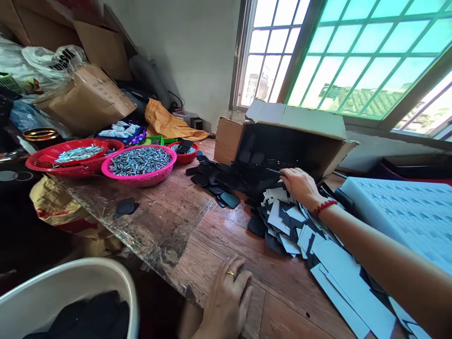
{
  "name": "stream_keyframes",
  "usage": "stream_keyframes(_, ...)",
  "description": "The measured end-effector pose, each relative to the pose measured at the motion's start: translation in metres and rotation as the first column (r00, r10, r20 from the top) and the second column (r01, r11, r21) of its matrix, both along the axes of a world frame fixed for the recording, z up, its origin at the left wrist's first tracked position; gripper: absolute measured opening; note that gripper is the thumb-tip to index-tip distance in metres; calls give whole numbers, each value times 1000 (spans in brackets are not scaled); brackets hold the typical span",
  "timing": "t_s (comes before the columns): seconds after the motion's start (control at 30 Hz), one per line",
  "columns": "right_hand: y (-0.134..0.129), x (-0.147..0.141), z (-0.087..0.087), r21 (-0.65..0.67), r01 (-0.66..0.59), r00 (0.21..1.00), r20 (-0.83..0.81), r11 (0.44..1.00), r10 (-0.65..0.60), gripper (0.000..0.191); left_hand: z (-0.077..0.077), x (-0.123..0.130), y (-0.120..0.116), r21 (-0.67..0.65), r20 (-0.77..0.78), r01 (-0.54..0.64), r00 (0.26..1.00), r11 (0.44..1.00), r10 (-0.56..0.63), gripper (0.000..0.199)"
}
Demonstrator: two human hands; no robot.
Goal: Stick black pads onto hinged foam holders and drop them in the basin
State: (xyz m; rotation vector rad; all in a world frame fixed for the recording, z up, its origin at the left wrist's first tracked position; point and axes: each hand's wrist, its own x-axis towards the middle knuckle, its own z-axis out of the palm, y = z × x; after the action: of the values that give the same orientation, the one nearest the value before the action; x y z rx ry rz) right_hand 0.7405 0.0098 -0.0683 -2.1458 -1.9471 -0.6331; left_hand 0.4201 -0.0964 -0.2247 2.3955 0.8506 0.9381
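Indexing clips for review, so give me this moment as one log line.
right hand: at carton mouth, grip unclear | left hand: on table | near carton: white cards, black pieces | left: pink basket, metal parts

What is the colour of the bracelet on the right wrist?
Red, best in the head view.

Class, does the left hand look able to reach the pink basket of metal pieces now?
Probably yes: the left hand rests on the table, with nothing tall standing between it and the pink basket.
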Motion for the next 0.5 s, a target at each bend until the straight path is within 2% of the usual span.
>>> stream_keyframes(0.07,-32,-17,-10,33,-91,996,-22,995,91,30,3,-1,3,-158,92,31,996,987,-17,27)
stream_keyframes(0.13,-70,-38,-26,57,-233,970,-59,971,236,28,11,-1,8,-397,215,77,977,914,11,24)
stream_keyframes(0.17,-89,-51,-36,104,-372,919,-101,922,382,29,16,-1,11,-533,275,109,960,839,50,30)
stream_keyframes(0.2,-109,-64,-47,156,-470,863,-126,869,490,32,22,-1,14,-665,323,153,941,731,97,41)
stream_keyframes(0.23,-128,-78,-57,211,-502,832,-146,839,535,35,28,-1,17,-770,362,216,922,600,134,53)
stream_keyframes(0.3,-162,-103,-76,251,-485,820,-203,838,536,38,36,1,20,-870,421,353,895,344,147,68)
stream_keyframes(0.33,-176,-114,-84,249,-460,828,-227,852,513,40,39,2,20,-880,443,403,888,250,125,71)
stream_keyframes(0.37,-188,-123,-91,238,-437,835,-251,868,489,41,40,3,20,-883,453,431,886,188,98,74)
stream_keyframes(0.4,-199,-129,-97,217,-417,841,-276,883,465,42,40,4,20,-885,453,438,888,158,79,76)
stream_keyframes(0.43,-209,-133,-102,198,-407,842,-298,892,450,42,38,4,20,-889,446,430,891,158,82,77)
stream_keyframes(0.5,-224,-135,-112,192,-386,840,-331,902,430,43,34,1,21,-899,417,386,899,207,132,76)
